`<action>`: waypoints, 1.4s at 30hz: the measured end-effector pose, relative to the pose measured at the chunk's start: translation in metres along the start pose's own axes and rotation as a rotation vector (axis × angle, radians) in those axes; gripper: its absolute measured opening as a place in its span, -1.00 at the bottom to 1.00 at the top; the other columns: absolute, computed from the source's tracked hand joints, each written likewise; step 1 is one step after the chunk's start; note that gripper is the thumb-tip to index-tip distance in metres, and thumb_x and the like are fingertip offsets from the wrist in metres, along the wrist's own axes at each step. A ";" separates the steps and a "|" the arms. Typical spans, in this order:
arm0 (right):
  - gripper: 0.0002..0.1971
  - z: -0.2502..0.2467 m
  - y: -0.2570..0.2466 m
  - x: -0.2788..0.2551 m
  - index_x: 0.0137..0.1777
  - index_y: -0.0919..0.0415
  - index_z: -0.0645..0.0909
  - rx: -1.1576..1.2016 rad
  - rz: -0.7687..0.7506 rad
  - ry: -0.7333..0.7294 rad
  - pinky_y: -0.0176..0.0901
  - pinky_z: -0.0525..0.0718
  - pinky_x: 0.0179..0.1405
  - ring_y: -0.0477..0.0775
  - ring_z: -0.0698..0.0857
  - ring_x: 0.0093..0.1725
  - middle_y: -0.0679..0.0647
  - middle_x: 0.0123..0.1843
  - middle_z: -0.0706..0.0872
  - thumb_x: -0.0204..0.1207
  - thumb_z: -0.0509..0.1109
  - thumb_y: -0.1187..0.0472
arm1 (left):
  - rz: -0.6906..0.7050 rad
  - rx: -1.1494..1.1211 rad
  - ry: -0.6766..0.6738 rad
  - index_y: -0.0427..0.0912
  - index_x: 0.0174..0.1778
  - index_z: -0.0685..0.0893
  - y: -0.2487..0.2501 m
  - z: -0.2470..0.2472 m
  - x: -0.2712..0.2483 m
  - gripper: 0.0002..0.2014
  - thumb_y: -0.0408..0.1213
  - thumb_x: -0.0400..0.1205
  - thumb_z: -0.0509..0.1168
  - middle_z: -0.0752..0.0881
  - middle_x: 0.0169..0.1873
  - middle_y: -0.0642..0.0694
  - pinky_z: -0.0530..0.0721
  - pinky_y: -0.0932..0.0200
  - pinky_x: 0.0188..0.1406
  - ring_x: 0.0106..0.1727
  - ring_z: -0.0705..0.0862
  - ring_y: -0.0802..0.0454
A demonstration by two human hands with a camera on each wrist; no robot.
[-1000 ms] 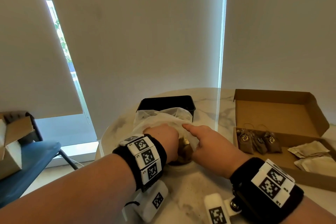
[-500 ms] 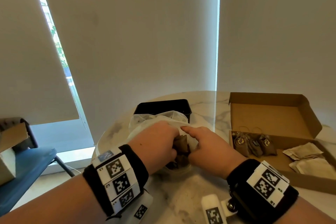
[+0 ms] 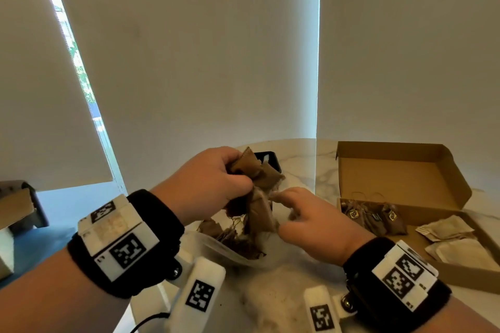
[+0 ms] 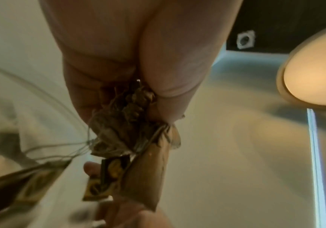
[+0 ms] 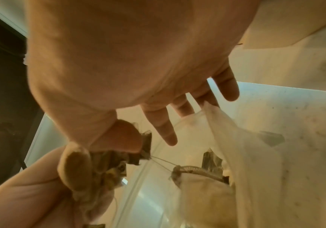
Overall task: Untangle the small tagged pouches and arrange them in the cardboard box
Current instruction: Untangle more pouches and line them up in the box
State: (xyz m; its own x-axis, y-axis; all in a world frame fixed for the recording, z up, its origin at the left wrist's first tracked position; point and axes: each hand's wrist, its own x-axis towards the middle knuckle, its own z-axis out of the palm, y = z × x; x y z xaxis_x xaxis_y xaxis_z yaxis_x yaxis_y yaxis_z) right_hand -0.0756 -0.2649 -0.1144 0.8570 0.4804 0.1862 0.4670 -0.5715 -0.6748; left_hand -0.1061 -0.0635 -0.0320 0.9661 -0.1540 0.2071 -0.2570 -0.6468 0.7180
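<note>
My left hand (image 3: 216,181) is raised above the table and grips a tangled bunch of small brown tagged pouches (image 3: 257,173), seen close in the left wrist view (image 4: 123,123). More pouches (image 3: 232,238) hang from it by threads into a clear plastic bag (image 3: 213,246). My right hand (image 3: 297,208) is just right of the bunch with fingers (image 5: 164,132) straight and spread, its thumb against the tangle (image 5: 131,155). The open cardboard box (image 3: 405,167) lies at the right with three brown pouches (image 3: 373,217) in a row inside.
Pale flat sachets (image 3: 449,235) lie in the box's right part. A black tray (image 3: 269,157) stands behind the hands on the round marble table (image 3: 303,154). A blue chair (image 3: 32,249) with a box on it is at the left, beyond the table's edge.
My left hand has lifted the tangled bunch up out of the plastic bag. My right hand stayed beside it, and its fingers spread.
</note>
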 end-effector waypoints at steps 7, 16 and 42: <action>-0.46 -0.003 0.004 0.002 0.21 -0.21 0.59 0.076 -0.040 0.072 -0.15 0.63 0.16 -0.21 0.53 0.23 -0.20 0.22 0.57 0.22 0.14 -0.24 | -0.065 -0.468 0.001 -0.21 0.24 0.69 0.009 -0.002 0.002 -0.76 -0.43 0.72 0.19 0.84 -0.02 -0.27 0.84 -0.12 -0.02 0.04 0.81 -0.27; -0.46 -0.005 0.002 0.000 0.14 -0.08 0.70 0.549 -0.136 0.417 -0.37 0.62 0.00 -0.20 0.72 0.05 -0.08 0.01 0.80 0.30 0.18 -0.33 | 0.010 -0.743 -0.054 -0.22 0.27 0.74 0.022 -0.001 0.014 -0.63 -0.36 0.75 0.05 0.81 0.15 -0.24 0.77 -0.13 0.01 0.17 0.78 -0.22; -0.85 -0.050 0.015 -0.004 0.09 0.33 0.73 0.955 0.130 0.395 -0.09 0.77 -0.37 0.22 0.83 -0.12 0.30 0.01 0.83 0.63 0.37 0.29 | -0.022 -1.504 -0.015 -0.20 0.15 0.77 0.022 0.091 0.077 -0.59 -0.11 0.75 0.04 0.82 -0.11 -0.29 0.73 -0.37 -0.01 -0.10 0.82 -0.19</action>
State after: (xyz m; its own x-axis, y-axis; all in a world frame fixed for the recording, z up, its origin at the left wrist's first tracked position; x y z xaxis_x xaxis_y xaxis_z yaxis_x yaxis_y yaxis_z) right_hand -0.0613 -0.3091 -0.0895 0.9791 0.1022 0.1756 0.1466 0.2436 -0.9587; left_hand -0.0348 -0.1578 -0.0607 0.9677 -0.1680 0.1879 -0.0177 0.6982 0.7157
